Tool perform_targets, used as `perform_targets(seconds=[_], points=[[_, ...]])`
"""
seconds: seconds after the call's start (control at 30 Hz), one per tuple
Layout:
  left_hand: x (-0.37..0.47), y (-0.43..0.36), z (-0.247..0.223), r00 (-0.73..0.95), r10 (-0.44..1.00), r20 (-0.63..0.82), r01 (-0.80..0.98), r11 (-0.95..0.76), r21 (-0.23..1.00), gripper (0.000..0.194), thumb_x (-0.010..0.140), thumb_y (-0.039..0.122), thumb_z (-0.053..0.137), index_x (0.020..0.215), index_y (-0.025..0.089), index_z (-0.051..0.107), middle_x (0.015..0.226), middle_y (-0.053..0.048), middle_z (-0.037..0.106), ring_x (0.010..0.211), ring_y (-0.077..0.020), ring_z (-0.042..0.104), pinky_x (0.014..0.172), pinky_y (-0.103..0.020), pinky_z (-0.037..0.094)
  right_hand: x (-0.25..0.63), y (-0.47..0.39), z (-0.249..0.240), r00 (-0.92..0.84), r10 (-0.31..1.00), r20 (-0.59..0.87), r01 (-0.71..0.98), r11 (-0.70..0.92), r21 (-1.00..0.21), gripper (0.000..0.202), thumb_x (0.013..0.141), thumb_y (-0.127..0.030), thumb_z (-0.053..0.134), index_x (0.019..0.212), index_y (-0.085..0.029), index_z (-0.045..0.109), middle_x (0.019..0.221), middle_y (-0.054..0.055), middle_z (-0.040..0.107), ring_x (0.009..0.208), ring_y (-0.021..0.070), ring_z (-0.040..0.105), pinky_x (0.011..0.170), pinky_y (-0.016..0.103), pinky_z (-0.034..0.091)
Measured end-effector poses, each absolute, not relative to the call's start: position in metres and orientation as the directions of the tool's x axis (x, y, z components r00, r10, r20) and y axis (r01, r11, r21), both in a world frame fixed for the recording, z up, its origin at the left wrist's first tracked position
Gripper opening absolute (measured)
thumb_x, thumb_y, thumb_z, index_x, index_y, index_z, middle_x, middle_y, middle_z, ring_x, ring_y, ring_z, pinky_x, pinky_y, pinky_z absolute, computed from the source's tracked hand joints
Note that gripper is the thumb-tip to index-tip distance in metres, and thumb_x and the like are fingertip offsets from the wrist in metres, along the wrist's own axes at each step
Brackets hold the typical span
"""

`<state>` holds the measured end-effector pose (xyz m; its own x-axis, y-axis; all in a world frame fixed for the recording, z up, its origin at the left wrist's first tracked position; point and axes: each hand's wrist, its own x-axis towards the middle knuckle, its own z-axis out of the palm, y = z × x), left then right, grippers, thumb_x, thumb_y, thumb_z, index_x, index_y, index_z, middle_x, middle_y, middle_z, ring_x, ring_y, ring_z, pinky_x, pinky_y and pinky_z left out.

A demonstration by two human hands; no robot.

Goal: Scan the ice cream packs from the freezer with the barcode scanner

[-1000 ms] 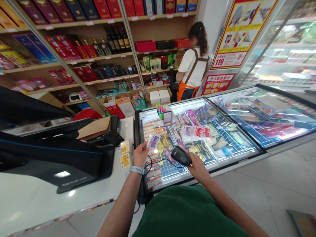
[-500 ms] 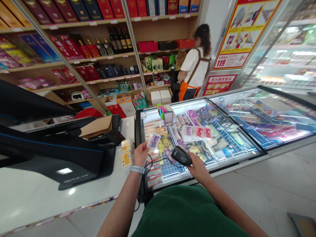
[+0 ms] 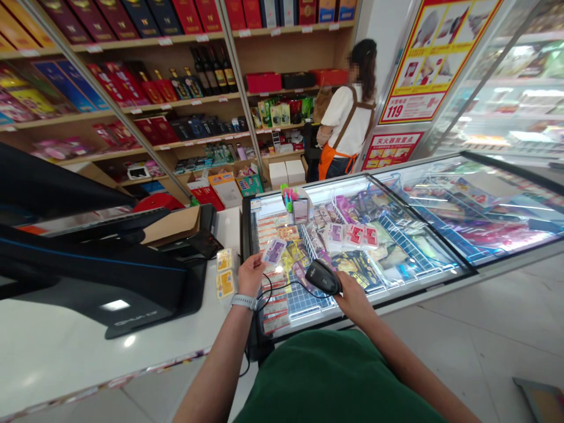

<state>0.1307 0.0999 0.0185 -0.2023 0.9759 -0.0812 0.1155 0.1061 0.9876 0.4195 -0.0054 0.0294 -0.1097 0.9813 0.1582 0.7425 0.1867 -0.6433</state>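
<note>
Pinched at its near edge by my left hand (image 3: 250, 274) is a small clear pack with a purple label (image 3: 274, 251), above the freezer's glass top. My right hand (image 3: 353, 295) is wrapped round a black barcode scanner (image 3: 323, 277), whose head points left toward that pack. The scanner's black cable (image 3: 291, 284) loops across the glass to my left wrist. Two yellow-labelled packs (image 3: 225, 284) lie on the white counter, just left of my left hand. Further off on the glass rest another purple-labelled pack (image 3: 335, 234) and red-labelled packs (image 3: 362, 235).
A checkout terminal (image 3: 145, 294) stands on the white counter (image 3: 39, 352) at left, with an open cardboard box (image 3: 171, 226) behind it. The chest freezer (image 3: 440, 271) stretches right. A person in an orange-and-brown apron (image 3: 348, 126) stands beyond it, by stocked shelves (image 3: 185, 100).
Both hands stay nearly still, with the pack and scanner in almost the same places. The person beyond the freezer has shifted slightly.
</note>
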Motion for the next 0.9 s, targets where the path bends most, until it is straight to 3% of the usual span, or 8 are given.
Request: perform_targets(seconds=[0.9], points=[[0.127, 0.104, 0.002, -0.204, 0.976, -0.071, 0.114, 0.096, 0.989, 0.032, 0.066, 0.02, 0.069, 0.097, 0.013, 0.068, 0.091, -0.008, 0.073, 0.083, -0.0186, 0.067, 0.085, -0.035, 0.052, 0.419, -0.008, 0.029, -0.133, 0.977, 0.168, 0.745, 0.211, -0.633, 0.042, 0.07, -0.006, 0.048, 0.111, -0.015, 0.053, 0.101, 0.011, 0.062, 0.095, 0.0252, 0.057, 0.086, 0.037, 0.044]])
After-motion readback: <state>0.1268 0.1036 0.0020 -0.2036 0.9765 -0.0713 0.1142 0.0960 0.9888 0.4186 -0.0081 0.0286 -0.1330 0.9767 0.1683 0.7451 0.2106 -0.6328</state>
